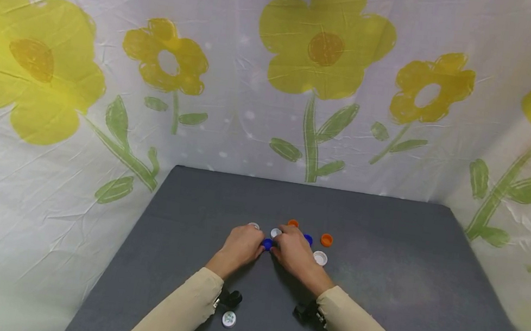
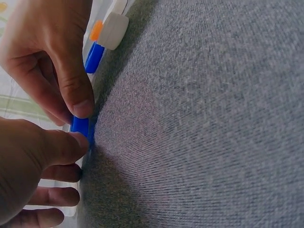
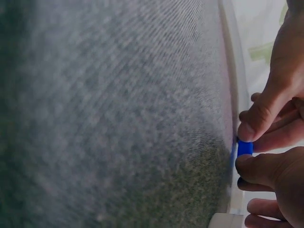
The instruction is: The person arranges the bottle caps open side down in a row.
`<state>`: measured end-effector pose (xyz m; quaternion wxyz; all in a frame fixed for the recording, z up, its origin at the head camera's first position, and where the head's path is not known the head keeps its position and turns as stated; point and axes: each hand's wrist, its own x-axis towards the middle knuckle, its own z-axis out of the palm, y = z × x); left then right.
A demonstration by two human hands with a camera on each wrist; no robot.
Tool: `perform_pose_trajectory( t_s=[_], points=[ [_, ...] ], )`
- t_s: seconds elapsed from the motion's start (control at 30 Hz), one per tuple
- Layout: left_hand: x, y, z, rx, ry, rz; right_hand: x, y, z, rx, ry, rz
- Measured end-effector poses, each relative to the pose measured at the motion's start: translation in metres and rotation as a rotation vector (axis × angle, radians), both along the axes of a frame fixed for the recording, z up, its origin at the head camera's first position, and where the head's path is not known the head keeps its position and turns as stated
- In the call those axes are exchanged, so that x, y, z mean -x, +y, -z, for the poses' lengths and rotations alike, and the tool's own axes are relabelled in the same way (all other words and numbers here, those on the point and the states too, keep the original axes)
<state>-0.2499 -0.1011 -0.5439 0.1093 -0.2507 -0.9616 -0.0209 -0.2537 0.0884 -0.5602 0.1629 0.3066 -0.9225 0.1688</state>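
Observation:
A blue bottle cap [image 1: 267, 244] sits low over the dark table, between both hands. From the left side, my left hand [image 1: 243, 243] pinches it, with the thumb [image 2: 71, 146] at its near edge and the other fingers fanned below. My right hand [image 1: 296, 248] holds the opposite side between thumb and fingertips. The right wrist view shows the blue cap [image 3: 245, 147] gripped between both thumbs. Just behind it lies a white cap [image 1: 276, 233], and another white cap [image 1: 254, 225] is partly hidden behind my left hand.
Around my right hand lie an orange cap [image 1: 293, 223], a second blue cap [image 1: 308, 239], another orange cap [image 1: 327, 240] and a larger white cap [image 1: 320, 258]. A white cap with a green print [image 1: 229, 319] lies beside my left sleeve. Flowered sheeting [image 1: 230, 129] surrounds the grey table [image 1: 399, 246].

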Motion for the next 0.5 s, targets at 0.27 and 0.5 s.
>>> perform_pose_trajectory(
  t_s=[0.27,0.5],
  points=[
    [-0.006,-0.003,-0.002,-0.036,0.055,0.032,-0.004,0.008,-0.003,0.072,0.069,-0.061],
    [-0.011,-0.007,-0.012,-0.087,0.057,0.064,-0.017,0.008,-0.024,0.084,-0.014,-0.016]
  ],
)
